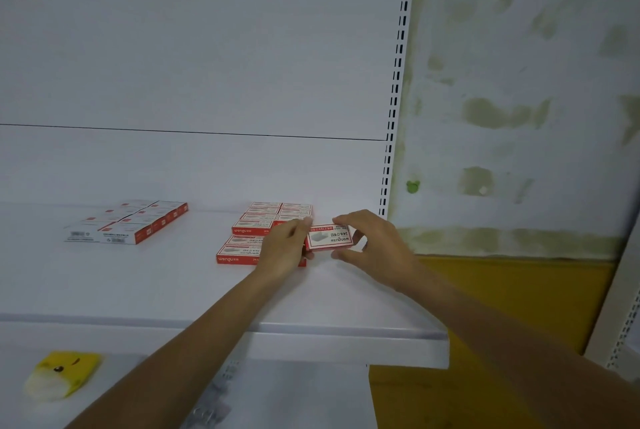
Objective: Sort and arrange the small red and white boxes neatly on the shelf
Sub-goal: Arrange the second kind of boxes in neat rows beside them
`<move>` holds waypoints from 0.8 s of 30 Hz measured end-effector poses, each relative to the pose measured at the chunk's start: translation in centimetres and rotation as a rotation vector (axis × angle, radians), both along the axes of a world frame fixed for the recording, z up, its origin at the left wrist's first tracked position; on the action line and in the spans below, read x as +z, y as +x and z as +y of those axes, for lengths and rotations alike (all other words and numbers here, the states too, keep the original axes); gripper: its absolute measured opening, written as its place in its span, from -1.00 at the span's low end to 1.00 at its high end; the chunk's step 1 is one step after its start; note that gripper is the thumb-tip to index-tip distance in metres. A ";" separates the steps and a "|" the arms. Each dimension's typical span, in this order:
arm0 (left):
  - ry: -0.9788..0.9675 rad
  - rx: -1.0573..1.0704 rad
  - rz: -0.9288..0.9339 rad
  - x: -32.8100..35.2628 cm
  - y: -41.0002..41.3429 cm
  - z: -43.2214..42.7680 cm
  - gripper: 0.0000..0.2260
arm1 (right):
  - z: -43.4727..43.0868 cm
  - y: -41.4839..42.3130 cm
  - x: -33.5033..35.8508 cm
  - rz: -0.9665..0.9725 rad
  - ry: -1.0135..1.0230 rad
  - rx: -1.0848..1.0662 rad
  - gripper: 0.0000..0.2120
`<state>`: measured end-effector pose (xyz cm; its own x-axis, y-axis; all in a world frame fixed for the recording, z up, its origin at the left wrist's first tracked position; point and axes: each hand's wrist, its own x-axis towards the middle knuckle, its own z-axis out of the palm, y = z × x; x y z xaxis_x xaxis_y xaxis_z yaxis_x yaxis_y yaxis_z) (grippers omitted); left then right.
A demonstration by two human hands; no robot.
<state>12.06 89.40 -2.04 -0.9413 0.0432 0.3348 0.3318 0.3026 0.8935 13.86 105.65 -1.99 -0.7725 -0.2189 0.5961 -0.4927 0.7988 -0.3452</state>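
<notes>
**Box (330, 238) clamped from both sides**

Open shelf (156, 290) ran from its front edge up to the hands. The left hand (284, 250) and right hand (375, 248) each pinched the box, its "wengu" label upside down, just right of the "wengu" rows (242, 252).

- single box (329, 238): red-and-white, label up, print upside down to me, held between my left hand (287, 248) and right hand (374, 241), just right of the middle group
- middle group (277, 215): same boxes lying flat in rows, back of shelf (173, 290)
- front boxes (239, 252): flat, just before them
- left group (138, 220): flat block, angled, well apart
</notes>
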 end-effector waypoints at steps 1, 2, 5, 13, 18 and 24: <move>0.000 0.004 0.001 0.0 0.0 -0.1 -0.75 | -0.1 -0.1 -0.1 0.014 0.004 -0.005 -0.51; 0.005 0.004 -0.006 0.0 -0.1 -0.2 -0.74 | -0.3 -0.2 -0.1 0.023 -0.002 -0.009 -0.53; 0.064 -0.028 -0.061 -0.1 -0.2 -0.8 -0.72 | -0.8 -0.4 -0.1 0.029 -0.028 0.023 -0.54; 0.321 -0.197 -0.202 -0.4 -0.8 -3.4 -0.80 | -3.1 -1.0 0.1 -0.016 -0.072 0.008 -0.54; -0.058 -0.065 -0.062 -0.1 -1.6 -5.3 -0.75 | -4.5 -1.9 0.3 -0.095 -0.077 -0.053 -0.54; -0.286 0.124 0.126 0.5 -2.8 -8.2 -0.75 | -6.4 -3.6 0.7 -0.200 -0.045 -0.168 -0.57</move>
